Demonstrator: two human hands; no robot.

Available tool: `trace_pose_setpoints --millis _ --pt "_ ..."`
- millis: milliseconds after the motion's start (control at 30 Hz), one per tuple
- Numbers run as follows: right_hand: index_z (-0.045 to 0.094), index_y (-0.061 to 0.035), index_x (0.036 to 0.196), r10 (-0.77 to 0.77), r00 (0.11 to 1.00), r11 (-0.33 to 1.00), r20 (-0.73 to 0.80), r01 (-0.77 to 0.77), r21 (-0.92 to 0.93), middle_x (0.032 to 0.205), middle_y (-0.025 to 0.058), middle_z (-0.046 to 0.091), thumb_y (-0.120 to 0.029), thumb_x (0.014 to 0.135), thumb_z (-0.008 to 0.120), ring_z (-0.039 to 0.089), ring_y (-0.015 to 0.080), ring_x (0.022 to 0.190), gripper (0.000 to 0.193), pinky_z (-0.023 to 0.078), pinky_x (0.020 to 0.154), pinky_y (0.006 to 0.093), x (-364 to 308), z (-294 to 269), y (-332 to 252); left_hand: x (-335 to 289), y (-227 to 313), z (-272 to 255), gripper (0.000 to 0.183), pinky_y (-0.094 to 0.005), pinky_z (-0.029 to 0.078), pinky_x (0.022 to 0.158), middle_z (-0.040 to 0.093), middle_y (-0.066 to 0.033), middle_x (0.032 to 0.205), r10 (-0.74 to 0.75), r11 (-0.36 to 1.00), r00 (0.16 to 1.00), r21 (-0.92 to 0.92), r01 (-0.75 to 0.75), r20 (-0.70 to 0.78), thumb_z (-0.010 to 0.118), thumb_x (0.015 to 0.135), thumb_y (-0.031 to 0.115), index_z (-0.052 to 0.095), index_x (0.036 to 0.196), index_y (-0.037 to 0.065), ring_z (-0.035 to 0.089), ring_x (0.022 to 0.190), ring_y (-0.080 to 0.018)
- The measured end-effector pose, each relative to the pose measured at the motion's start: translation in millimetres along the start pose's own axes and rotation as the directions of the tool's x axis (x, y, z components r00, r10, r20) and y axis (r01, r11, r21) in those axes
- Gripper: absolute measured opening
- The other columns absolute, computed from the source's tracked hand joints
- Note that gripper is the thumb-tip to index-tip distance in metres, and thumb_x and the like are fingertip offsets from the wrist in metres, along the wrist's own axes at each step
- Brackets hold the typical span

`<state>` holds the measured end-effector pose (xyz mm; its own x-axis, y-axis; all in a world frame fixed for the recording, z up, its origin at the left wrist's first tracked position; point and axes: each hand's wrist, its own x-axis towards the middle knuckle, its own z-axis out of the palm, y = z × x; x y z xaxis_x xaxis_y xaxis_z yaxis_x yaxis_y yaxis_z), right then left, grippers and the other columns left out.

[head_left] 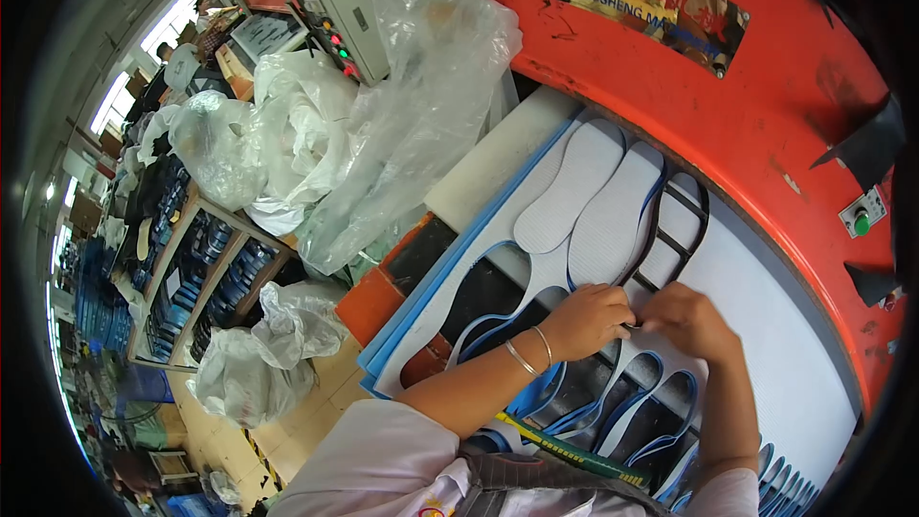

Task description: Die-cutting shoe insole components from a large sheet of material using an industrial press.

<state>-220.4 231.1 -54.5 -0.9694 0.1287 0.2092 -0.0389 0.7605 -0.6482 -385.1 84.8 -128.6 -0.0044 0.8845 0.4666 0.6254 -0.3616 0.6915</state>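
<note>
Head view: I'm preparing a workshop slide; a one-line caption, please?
Left hand and right hand meet at a black barred frame on a white sheet beside a red machine.

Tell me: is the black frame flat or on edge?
Roughly flat: the black frame shows its barred outline face-up, white sheet visible through it.

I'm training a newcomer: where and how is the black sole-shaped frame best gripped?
Probably pinched at its near end, from the wearer's side: the black frame is an open outline with thin edges, its far end pointing toward the red machine.
</note>
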Motion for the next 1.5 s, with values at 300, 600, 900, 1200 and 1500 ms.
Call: trace_pose_setpoints --millis 300,600,900,1200,1500 --pt "0.069 -0.0100 0.091 0.007 0.983 0.793 0.183 0.106 -0.600 0.111 0.0046 0.059 -0.002 0.062 0.073 0.053 0.0291 0.111 0.031 0.043 0.098 0.0408 60 -32 45 28 26 1 0.006 -0.0382 0.043 0.086 0.058 -0.0059 0.092 0.143 0.988 0.975 0.086 -0.130 -0.168 0.068 0.080 0.014 0.067 0.084 0.011 0.053 0.096 -0.0270" --pt "0.067 -0.0036 0.082 -0.286 0.958 0.860 -0.037 0.240 -0.451 0.091 0.0110 0.064 0.003 0.059 0.067 0.064 0.0316 0.095 0.024 0.040 0.105 0.0550 29 -28 52 19 4 12 0.082 -0.0444 0.035 0.108 0.054 -0.0263 0.129 -0.148 0.963 0.979 0.246 0.110 0.139 0.069 0.077 0.052 0.047 0.132 -0.003 0.052 0.119 -0.0394" --pt "0.063 -0.0012 0.086 -0.074 0.602 0.936 -0.795 -0.232 -0.263 0.083 0.0067 0.065 -0.002 0.082 0.068 0.064 0.0179 0.076 0.006 0.052 0.072 0.0333 -16 -115 -33 85 -15 -25 0.057 -0.0433 0.053 0.075 0.069 -0.0197 0.087 -0.332 0.821 0.895 0.558 0.120 0.296 0.065 0.081 0.053 0.064 0.106 0.002 0.067 0.083 -0.0364" --pt "0.065 0.0042 0.096 0.841 0.393 0.363 -0.372 -0.919 -0.151 0.097 0.0277 0.066 -0.018 0.080 0.059 0.063 0.0430 0.095 0.028 0.050 0.084 0.0465 -48 -36 68 153 -94 35 0.040 -0.0457 0.030 0.111 0.045 -0.0126 0.144 0.206 0.782 0.959 0.556 -0.280 0.193 0.048 0.096 0.037 0.060 0.126 0.013 0.038 0.135 -0.0331" --pt "0.055 0.0051 0.122 0.755 0.197 0.173 -0.625 -0.980 -0.100 0.094 0.0241 0.069 -0.025 0.087 0.057 0.067 0.0405 0.091 0.046 0.051 0.084 0.0466 25 -17 109 165 -101 52 0.039 -0.0465 0.025 0.114 0.041 -0.0094 0.149 -0.118 0.846 0.964 0.532 -0.029 0.239 0.041 0.099 0.027 0.053 0.135 0.017 0.033 0.141 -0.0300"
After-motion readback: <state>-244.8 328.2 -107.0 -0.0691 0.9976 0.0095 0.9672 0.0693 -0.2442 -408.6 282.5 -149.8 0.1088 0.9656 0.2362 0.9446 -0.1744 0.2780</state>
